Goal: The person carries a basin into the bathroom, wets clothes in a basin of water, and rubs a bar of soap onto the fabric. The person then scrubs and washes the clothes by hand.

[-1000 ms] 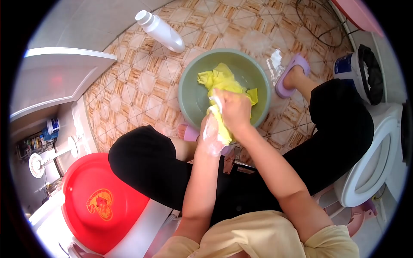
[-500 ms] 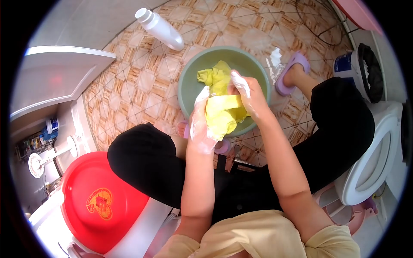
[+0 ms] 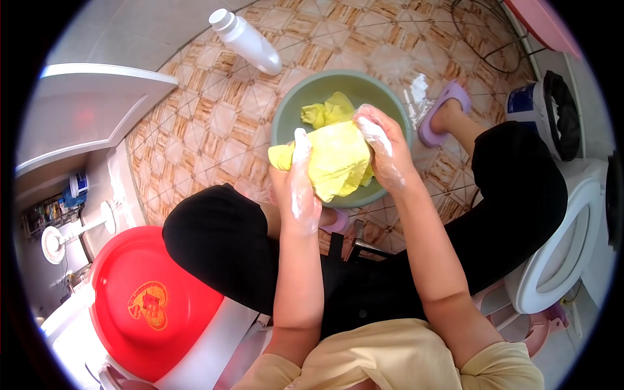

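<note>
A yellow cloth (image 3: 339,159) is stretched between my two hands above a green basin (image 3: 286,104) on the floor. My left hand (image 3: 299,185) grips the cloth's left side, its thumb on top and a corner of cloth poking out beyond it. On the other side my right hand (image 3: 385,148) pinches the right edge. White foam or paste coats both thumbs and the backs of the hands. More yellow fabric (image 3: 328,110) lies crumpled in the basin, partly behind the held part; whether the two are one piece I cannot tell.
On the tiled floor, a white bottle (image 3: 246,42) stands beyond the basin, and white spill marks (image 3: 419,91) lie right of it. A red basin (image 3: 153,305) is at the lower left, a toilet (image 3: 559,240) at the right. A white bin (image 3: 530,104) stands behind the toilet.
The cloth between my hands has been spread wider and flatter. My left hand has shifted slightly left, and a corner of cloth now sticks out past its thumb.
</note>
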The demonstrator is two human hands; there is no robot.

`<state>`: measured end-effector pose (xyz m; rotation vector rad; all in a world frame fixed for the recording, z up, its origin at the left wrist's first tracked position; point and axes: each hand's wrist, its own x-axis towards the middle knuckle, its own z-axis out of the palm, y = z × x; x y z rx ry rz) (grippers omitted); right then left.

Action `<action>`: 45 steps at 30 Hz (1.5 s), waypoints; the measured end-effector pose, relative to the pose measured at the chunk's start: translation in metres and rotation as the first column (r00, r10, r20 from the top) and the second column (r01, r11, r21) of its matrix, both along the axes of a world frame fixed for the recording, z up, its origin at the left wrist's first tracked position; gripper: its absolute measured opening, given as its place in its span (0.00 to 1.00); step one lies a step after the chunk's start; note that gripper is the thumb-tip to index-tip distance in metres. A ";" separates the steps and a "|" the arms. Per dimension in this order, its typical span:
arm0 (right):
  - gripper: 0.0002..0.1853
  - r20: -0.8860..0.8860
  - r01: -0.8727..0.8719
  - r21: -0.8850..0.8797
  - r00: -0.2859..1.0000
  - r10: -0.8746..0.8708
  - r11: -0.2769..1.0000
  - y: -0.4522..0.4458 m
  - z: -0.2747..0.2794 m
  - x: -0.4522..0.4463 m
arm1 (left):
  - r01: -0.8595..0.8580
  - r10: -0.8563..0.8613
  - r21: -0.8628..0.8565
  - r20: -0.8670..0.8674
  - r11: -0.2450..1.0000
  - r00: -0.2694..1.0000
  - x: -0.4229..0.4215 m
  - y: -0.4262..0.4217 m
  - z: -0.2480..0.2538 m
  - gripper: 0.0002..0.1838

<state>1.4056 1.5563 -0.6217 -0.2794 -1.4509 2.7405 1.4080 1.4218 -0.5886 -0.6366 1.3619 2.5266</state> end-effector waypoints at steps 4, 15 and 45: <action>0.07 -0.150 0.011 0.491 0.986 0.072 0.871 -0.032 0.025 0.018 | -0.092 0.087 -0.242 -0.031 0.966 0.996 -0.002 0.007 -0.019 0.14; 0.16 -0.371 0.324 0.923 0.890 0.263 0.207 -0.070 0.014 0.033 | 0.455 -0.254 0.850 -0.394 0.264 0.883 0.006 -0.011 -0.116 0.15; 0.15 0.087 -0.034 0.947 0.985 -0.151 0.320 -0.051 -0.020 0.015 | -0.021 -0.127 0.376 0.362 0.926 0.924 0.011 0.016 -0.042 0.14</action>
